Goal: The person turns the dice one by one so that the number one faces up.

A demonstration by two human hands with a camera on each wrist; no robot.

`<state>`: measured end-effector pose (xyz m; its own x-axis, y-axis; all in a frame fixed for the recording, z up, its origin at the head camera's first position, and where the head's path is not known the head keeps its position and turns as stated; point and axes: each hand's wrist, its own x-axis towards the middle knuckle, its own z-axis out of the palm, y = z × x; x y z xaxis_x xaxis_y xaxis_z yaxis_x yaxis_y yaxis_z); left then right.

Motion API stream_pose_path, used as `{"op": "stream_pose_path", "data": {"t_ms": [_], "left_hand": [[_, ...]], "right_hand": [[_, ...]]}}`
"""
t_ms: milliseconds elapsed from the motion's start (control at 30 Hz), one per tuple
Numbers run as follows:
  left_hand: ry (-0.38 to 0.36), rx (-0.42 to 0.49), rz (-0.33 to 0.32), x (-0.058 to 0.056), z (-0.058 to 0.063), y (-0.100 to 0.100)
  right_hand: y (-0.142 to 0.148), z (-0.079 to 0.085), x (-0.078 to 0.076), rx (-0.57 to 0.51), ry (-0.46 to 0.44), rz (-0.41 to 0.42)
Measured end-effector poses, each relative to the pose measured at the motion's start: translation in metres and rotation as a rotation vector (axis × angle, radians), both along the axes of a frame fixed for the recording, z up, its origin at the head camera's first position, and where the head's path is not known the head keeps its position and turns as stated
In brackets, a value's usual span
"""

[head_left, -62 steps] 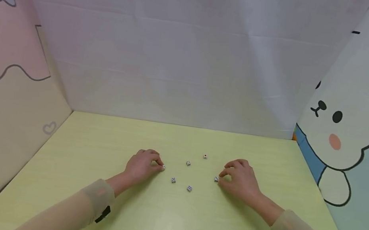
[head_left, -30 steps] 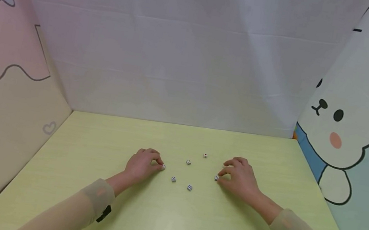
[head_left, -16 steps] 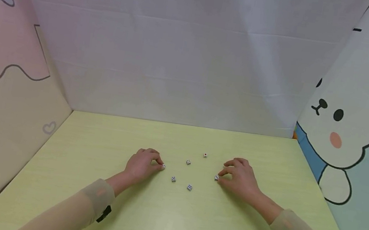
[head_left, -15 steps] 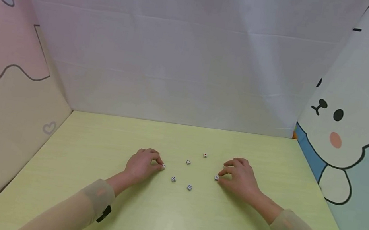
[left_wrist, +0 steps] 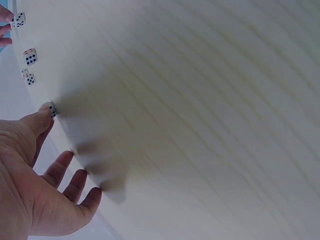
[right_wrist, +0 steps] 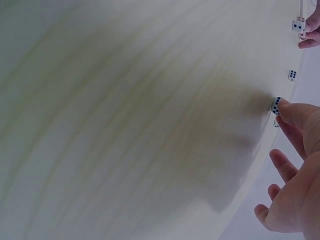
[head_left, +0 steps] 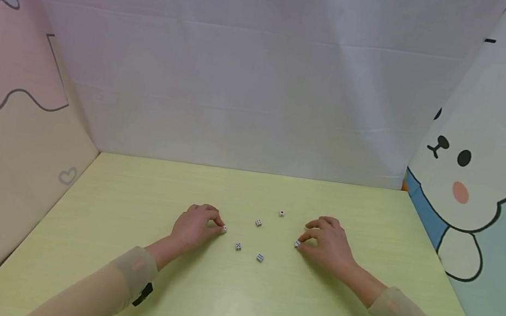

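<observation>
Small white dice with dark pips lie on the pale yellow table. My left hand (head_left: 194, 227) pinches one die (left_wrist: 52, 110) between thumb and index finger, its other fingertips down near the tabletop. On the right, my right hand (head_left: 329, 247) pinches another die (right_wrist: 276, 106) the same way, its remaining fingers loosely bent. Between the hands sit a die (head_left: 258, 223) near the middle, a die (head_left: 238, 247) closer to the left hand, and a die (head_left: 260, 258) nearer the front. Farthest back is a die (head_left: 281, 214) with a red pip on top.
The light wood-grain table (head_left: 229, 309) extends under both forearms. A pale cloth wall (head_left: 252, 97) closes off the back. At the left stands a pink and cream panel (head_left: 0, 151), at the right a panel with a cartoon rabbit (head_left: 495, 163).
Both hands keep their pinch on their dice and stay almost in place. The right forearm has shifted very slightly left; the other dice lie as before.
</observation>
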<state>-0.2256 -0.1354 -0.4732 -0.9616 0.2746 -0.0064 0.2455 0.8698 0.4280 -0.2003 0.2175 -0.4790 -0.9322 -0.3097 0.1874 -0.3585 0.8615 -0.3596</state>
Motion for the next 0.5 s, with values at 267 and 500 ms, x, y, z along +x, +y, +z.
{"op": "stream_pose_path", "data": {"t_ms": [267,500], "left_hand": [[0.001,0.006,-0.003,-0.001,-0.001,0.002],[0.009,0.01,0.004,0.001,-0.001,0.0]], "right_hand": [[0.005,0.007,0.001,-0.266,-0.081,-0.049],[0.008,0.014,-0.001,-0.586,-0.241,-0.123]]}}
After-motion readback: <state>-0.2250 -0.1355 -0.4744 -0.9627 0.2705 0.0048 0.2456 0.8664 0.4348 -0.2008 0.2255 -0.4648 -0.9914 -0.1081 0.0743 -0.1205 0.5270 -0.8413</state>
